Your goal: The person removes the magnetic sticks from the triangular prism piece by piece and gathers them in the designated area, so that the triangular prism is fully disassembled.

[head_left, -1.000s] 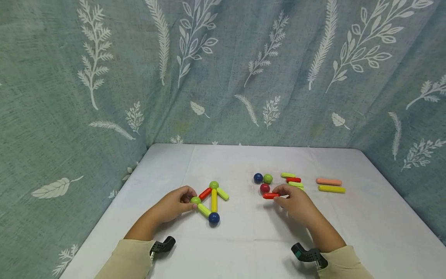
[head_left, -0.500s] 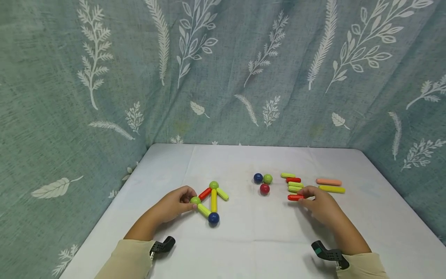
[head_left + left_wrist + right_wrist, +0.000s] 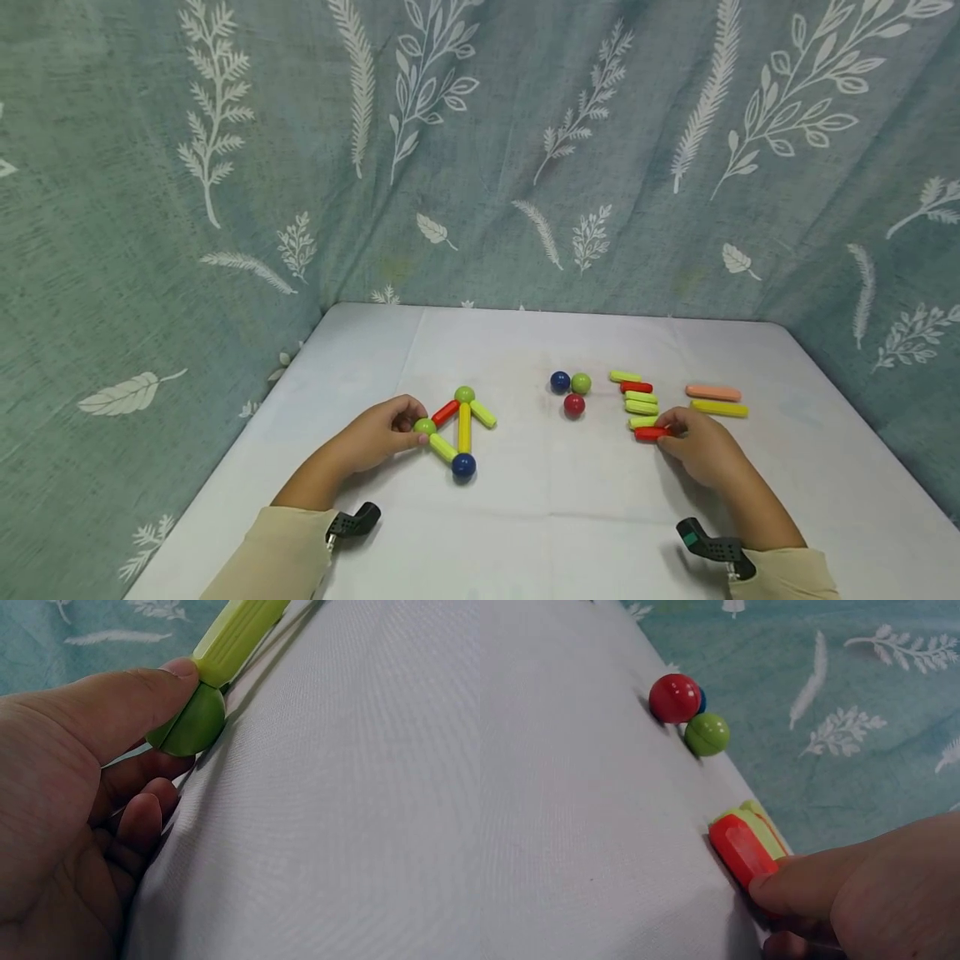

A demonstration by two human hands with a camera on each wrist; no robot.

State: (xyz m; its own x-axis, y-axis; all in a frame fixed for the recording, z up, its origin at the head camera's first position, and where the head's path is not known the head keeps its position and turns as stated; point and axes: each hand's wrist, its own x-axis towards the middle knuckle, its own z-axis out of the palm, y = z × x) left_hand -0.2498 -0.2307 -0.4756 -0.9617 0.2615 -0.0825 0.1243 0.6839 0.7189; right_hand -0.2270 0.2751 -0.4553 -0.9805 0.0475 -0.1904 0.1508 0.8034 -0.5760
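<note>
My left hand [image 3: 378,435] pinches a green ball [image 3: 424,427] at the left corner of a small ball-and-stick frame. A red stick [image 3: 446,412] and a light green stick [image 3: 442,448] run from that ball to another green ball [image 3: 465,394] and a dark blue ball [image 3: 463,466]. A yellow stick [image 3: 465,428] spans those two, and a second light green stick [image 3: 483,414] juts from the top ball. On the right, my right hand [image 3: 701,446] pinches a loose red stick [image 3: 739,847] by its right end, close beside a light green stick [image 3: 641,423].
A loose blue ball [image 3: 560,382], green ball [image 3: 581,383] and red ball [image 3: 574,406] lie mid-table. Several short sticks [image 3: 641,408] line up behind my right hand. Farther right lie an orange stick [image 3: 713,392] and a longer yellow stick [image 3: 718,408]. A patterned curtain [image 3: 480,167] hangs behind.
My right hand has carried the red stick rightward from beside the red ball to the near end of the row of short sticks. The left hand keeps its hold on the green ball.
</note>
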